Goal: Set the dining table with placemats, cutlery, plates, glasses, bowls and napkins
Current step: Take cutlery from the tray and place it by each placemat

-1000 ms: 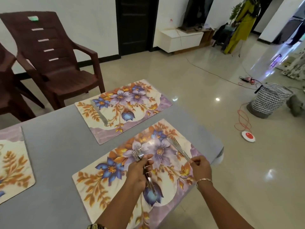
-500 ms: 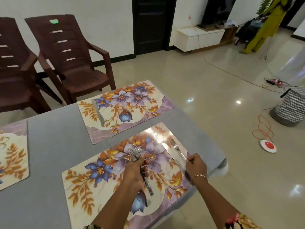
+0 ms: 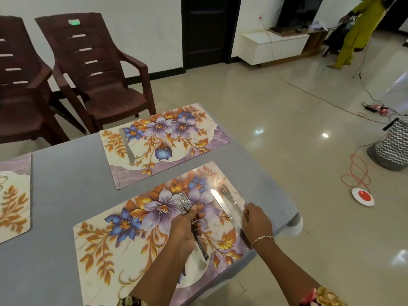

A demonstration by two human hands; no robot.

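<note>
Three placemats [image 3: 13, 202] lie on the desk [image 3: 66, 173]. The near placemat [image 3: 106, 246] bears one knife [image 3: 220, 204] and one fork [image 3: 229, 196] at its right, the right grip [image 3: 257, 224] pinching that fork's handle; the left grip [image 3: 183, 230] clasps a cutlery bundle [image 3: 184, 203], two fork heads showing. The far placemat [image 3: 187, 138] bears a second knife [image 3: 127, 144].

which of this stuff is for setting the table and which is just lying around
For the job: near placemat, far placemat, left placemat; fork held by the right hand, knife beside it; spare forks in the left hand; second knife on the far placemat.

Lying about: chairs, basket, orange cable, white cabinet.
</note>
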